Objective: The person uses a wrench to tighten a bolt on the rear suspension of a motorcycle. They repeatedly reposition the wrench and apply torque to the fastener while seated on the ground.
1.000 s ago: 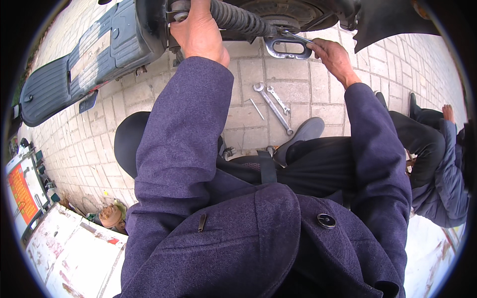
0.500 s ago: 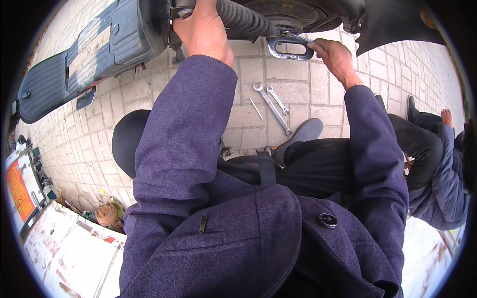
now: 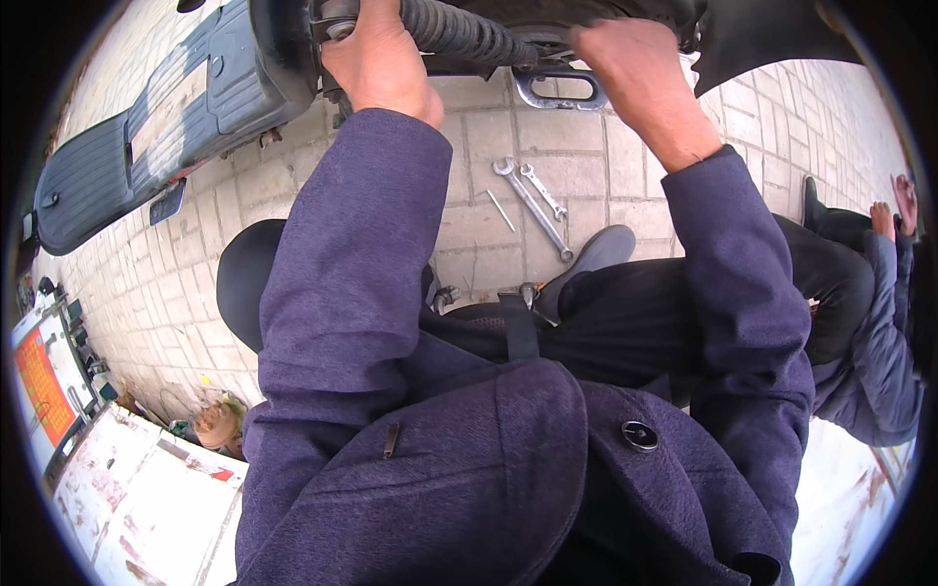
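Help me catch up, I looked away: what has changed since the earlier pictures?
The right grip moved up and leftward; whether it keeps its metal tool is unclear. The left grip stays beside the coil spring; the large wrench lies unmoved on the paving.

The coil spring (image 3: pixel 469 34) is dark and ribbed; it is set at a slant in view, its upper left end partly covered. The metal bracket (image 3: pixel 562 104) is silvery, has an elongated rounded slot, and is positioned just beside the spring's lower right end
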The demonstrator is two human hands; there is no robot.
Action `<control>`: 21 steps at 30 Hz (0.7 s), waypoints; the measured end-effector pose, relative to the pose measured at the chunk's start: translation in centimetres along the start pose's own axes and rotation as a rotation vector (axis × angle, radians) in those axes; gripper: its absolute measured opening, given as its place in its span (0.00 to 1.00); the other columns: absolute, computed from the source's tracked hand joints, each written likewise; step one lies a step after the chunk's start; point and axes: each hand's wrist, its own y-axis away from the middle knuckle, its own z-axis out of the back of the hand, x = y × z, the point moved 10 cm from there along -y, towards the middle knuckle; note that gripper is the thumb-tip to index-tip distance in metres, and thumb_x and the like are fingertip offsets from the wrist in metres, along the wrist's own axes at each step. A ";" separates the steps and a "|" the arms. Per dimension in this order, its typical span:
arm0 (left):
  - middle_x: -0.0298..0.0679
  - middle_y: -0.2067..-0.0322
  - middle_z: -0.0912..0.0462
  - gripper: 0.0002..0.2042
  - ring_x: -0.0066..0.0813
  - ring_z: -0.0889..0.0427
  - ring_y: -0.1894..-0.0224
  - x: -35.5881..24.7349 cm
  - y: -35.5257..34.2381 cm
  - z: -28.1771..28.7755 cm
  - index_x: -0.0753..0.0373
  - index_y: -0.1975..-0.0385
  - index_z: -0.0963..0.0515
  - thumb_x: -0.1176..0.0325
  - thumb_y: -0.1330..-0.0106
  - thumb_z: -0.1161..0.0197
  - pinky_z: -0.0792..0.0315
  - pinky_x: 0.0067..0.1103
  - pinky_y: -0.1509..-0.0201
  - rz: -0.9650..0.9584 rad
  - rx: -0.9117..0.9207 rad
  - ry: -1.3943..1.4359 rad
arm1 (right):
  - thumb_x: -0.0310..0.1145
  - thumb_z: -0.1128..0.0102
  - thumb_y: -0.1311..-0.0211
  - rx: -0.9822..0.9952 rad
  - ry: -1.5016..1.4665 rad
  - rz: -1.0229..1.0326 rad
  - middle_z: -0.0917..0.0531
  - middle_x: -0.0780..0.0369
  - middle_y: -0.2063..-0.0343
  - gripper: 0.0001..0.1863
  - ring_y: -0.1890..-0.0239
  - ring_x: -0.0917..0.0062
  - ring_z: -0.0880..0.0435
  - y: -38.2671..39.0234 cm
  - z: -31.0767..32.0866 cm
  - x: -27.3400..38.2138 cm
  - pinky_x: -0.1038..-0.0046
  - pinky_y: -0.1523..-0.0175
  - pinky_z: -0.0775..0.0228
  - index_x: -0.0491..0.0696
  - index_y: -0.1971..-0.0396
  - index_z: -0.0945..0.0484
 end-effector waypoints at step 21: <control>0.36 0.62 0.14 0.11 0.27 0.16 0.62 0.6 -0.2 0.7 0.64 0.54 0.20 0.69 0.34 0.32 0.23 0.25 0.52 0.002 -0.036 -0.021 | 0.38 0.36 0.33 0.192 -0.539 -0.448 0.15 0.55 0.69 0.10 0.64 0.55 0.16 4.1 -4.4 1.6 0.59 0.58 0.25 0.46 0.63 0.18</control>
